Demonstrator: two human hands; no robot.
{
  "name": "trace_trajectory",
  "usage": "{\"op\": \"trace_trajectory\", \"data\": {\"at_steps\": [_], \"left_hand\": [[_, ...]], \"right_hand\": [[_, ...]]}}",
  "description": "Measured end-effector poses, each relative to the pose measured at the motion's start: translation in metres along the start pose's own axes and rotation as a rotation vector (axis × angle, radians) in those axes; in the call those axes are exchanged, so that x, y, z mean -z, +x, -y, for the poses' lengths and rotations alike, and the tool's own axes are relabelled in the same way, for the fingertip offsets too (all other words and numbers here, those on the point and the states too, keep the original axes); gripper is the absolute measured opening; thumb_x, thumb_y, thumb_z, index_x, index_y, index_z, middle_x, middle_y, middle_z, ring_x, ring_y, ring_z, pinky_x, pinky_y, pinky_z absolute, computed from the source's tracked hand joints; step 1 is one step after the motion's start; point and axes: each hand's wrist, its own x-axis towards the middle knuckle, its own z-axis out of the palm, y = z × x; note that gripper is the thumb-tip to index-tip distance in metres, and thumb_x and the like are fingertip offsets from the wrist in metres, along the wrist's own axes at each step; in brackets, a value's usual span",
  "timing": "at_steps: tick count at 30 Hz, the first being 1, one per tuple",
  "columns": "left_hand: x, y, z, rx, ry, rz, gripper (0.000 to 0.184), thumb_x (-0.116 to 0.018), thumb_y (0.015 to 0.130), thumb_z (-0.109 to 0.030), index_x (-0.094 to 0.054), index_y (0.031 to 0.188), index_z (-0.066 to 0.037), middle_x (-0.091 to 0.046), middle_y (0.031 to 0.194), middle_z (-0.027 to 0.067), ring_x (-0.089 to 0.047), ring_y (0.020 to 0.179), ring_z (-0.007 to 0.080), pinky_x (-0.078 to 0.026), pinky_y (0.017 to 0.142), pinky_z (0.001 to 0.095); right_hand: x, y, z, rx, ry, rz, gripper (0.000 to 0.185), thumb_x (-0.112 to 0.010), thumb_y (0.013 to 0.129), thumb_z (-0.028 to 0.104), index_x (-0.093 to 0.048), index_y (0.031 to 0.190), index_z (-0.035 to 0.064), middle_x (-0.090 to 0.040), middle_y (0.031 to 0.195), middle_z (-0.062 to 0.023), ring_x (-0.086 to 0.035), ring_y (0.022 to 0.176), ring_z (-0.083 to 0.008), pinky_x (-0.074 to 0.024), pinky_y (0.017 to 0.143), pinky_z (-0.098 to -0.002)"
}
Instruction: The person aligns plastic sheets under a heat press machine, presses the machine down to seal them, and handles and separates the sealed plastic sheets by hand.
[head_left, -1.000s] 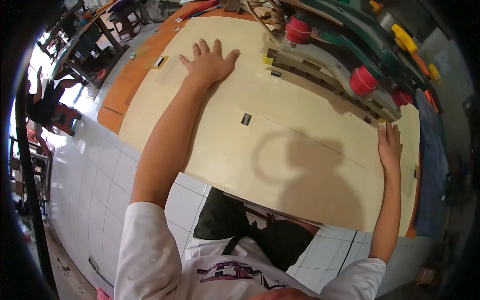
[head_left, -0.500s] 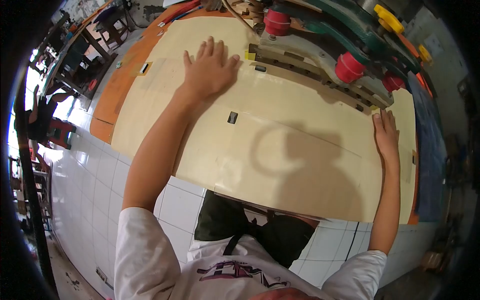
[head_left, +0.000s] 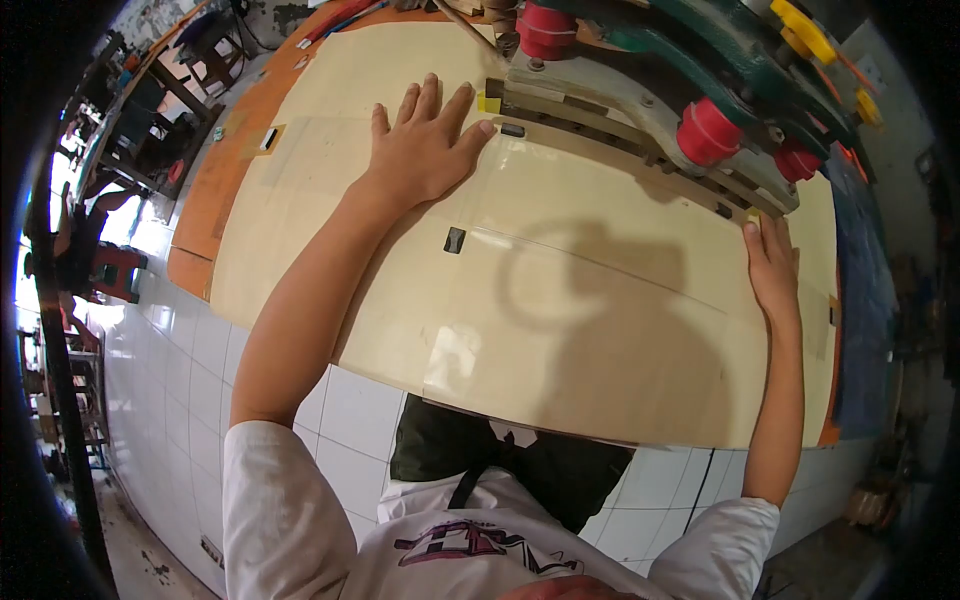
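Observation:
A large cream sheet [head_left: 400, 310] covers most of the orange table. My left hand [head_left: 425, 150] lies on its upper left part, palm down with the fingers spread, left of the machine's long metal bar [head_left: 590, 124]. My right hand [head_left: 772, 265] rests flat near the sheet's right side, its fingertips by the right end of that bar. Neither hand holds anything. A small dark cutout [head_left: 454, 240] shows in the middle of the sheet, and another [head_left: 513, 131] sits just below the bar's left end.
A green machine frame with red knobs [head_left: 709, 132] and yellow handles [head_left: 803, 32] stands over the back right. Orange table surface [head_left: 200, 215] shows at the left. Blue material [head_left: 865, 300] hangs at the right. A person sits near a red stool [head_left: 118, 272] at far left.
The view has shifted, so the sheet and table appear farther left. My left hand's fingers have spread wider than half a second ago. My right hand stays by the bar's right end.

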Motion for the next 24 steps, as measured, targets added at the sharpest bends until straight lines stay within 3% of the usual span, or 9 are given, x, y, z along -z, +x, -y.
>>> {"op": "trace_trajectory", "data": {"at_steps": [6,7,8,11,13,15,17,21,24], "left_hand": [[-0.006,0.001,-0.001,-0.082,-0.014,-0.087,0.062,-0.034,0.098,-0.05,-0.034,0.148,-0.014,-0.025,0.154,0.021,-0.02,0.144,0.037,-0.012,0.113,0.0612],[-0.006,0.0,-0.003,-0.092,-0.072,-0.091,0.06,-0.034,0.098,-0.046,-0.036,0.145,-0.008,-0.028,0.152,0.0224,-0.023,0.143,0.0371,-0.014,0.113,0.0603],[-0.006,-0.001,-0.005,-0.103,-0.127,-0.095,0.058,-0.034,0.098,-0.041,-0.039,0.142,-0.002,-0.031,0.15,0.0238,-0.026,0.142,0.0372,-0.016,0.113,0.0594],[-0.019,0.005,0.0,-0.186,0.092,-0.065,0.058,-0.037,0.099,-0.044,-0.038,0.144,-0.008,-0.031,0.151,0.0221,-0.025,0.142,0.0376,-0.02,0.113,0.0582],[-0.016,0.0,-0.004,-0.181,0.055,-0.094,0.057,-0.038,0.1,-0.043,-0.039,0.143,-0.007,-0.032,0.15,0.0223,-0.027,0.141,0.0387,-0.023,0.111,0.0584],[-0.015,-0.002,-0.005,-0.171,0.02,-0.115,0.056,-0.038,0.1,-0.043,-0.04,0.142,-0.006,-0.033,0.149,0.0225,-0.028,0.14,0.0397,-0.025,0.11,0.0586],[-0.016,-0.002,-0.002,-0.216,0.078,-0.127,0.056,-0.038,0.1,-0.043,-0.04,0.14,-0.005,-0.034,0.148,0.0223,-0.03,0.139,0.0399,-0.027,0.11,0.0573],[-0.016,-0.001,-0.001,-0.202,0.061,-0.143,0.055,-0.038,0.101,-0.043,-0.04,0.141,-0.005,-0.034,0.149,0.0221,-0.031,0.139,0.0394,-0.027,0.11,0.0558],[-0.011,-0.001,-0.003,-0.164,-0.012,-0.068,0.072,-0.033,0.096,-0.055,-0.041,0.139,0.002,-0.03,0.151,0.0234,-0.025,0.142,0.0371,-0.017,0.116,0.0494]], "right_hand": [[0.007,-0.003,0.006,0.026,-0.13,-0.035,0.065,-0.036,0.099,0.05,-0.044,0.139,-0.0001,-0.033,0.15,-0.0231,-0.025,0.142,-0.035,-0.0107,0.115,-0.0517],[0.007,0.0,0.003,0.027,-0.131,-0.034,0.065,-0.036,0.099,0.05,-0.044,0.139,-0.0001,-0.033,0.15,-0.0231,-0.025,0.142,-0.035,-0.0107,0.115,-0.0517],[0.006,0.006,-0.003,0.038,-0.07,-0.007,0.062,-0.036,0.099,0.049,-0.045,0.139,0.0023,-0.032,0.151,-0.0204,-0.024,0.143,-0.0344,-0.0112,0.115,-0.0522],[0.0,0.008,-0.003,0.034,0.146,0.029,0.059,-0.035,0.1,0.049,-0.048,0.137,0.0043,-0.033,0.151,-0.0181,-0.024,0.142,-0.0347,-0.0134,0.115,-0.0527],[-0.004,0.005,-0.002,0.023,0.295,0.038,0.059,-0.034,0.1,0.048,-0.05,0.135,0.0038,-0.034,0.15,-0.0186,-0.026,0.141,-0.0357,-0.015,0.115,-0.0527],[-0.008,0.002,0.001,0.063,0.037,-0.044,0.06,-0.032,0.1,0.049,-0.048,0.136,0.0038,-0.036,0.148,-0.0193,-0.027,0.14,-0.0364,-0.0166,0.114,-0.0543],[-0.004,0.0,0.008,0.066,0.041,-0.03,0.062,-0.031,0.1,0.051,-0.046,0.138,0.0038,-0.034,0.149,-0.0197,-0.027,0.141,-0.0361,-0.0161,0.114,-0.0547],[-0.002,0.003,0.006,0.068,0.016,0.003,0.068,-0.03,0.099,0.055,-0.038,0.143,0.0042,-0.03,0.151,-0.021,-0.024,0.143,-0.035,-0.0143,0.114,-0.0554],[0.001,0.0,0.01,0.091,0.044,-0.021,0.071,-0.031,0.098,0.057,-0.037,0.144,0.0044,-0.028,0.153,-0.0209,-0.022,0.144,-0.0344,-0.0135,0.115,-0.0552]]}}
